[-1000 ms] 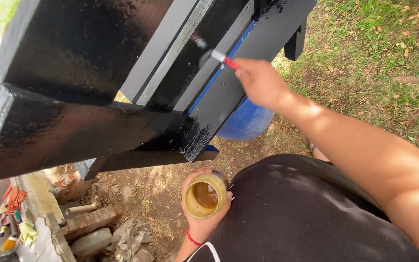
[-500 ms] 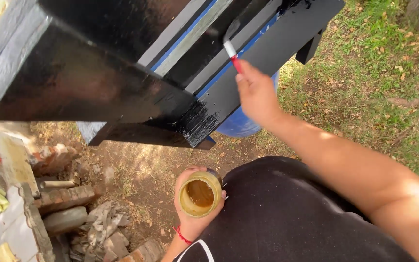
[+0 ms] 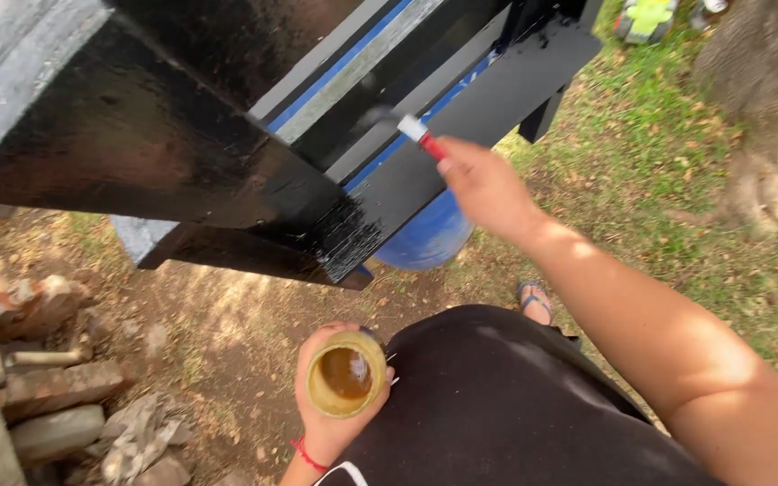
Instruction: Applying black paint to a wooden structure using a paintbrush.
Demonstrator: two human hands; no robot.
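The right hand [image 3: 488, 184] is clenched around the red handle of a small paintbrush [image 3: 411, 129], whose silver band and blurred bristles point toward ten o'clock and meet the glossy black-painted wooden frame [image 3: 155, 144] that fills the upper left of the view. The brush tip lies on a dark slat next to a pale grey unpainted strip [image 3: 353, 70] with a thin blue edge, at about twelve o'clock from the person's body. The frame's nearest beam ends in a ragged brushed edge of wet black paint [image 3: 348, 238], just at nine o'clock of the rounded blue plastic barrel [image 3: 425, 236] that shows beneath the frame.

The left hand [image 3: 339, 396] sits low, at about six o'clock in the view, grasping a small round yellowish container [image 3: 346, 373] held upright, with brownish liquid in it. A red string band [image 3: 306, 454] circles that wrist. The container is held close against the person's black shirt [image 3: 497, 405], well apart from the brush.

A sandalled foot [image 3: 533, 300] stands on bare dirt near the barrel. Toward three o'clock lies patchy green grass [image 3: 677, 180] with dry leaves, and a tree trunk base [image 3: 763, 108] rises at two o'clock. At eight o'clock, weathered bricks and rubble [image 3: 56, 396] are stacked on the ground.
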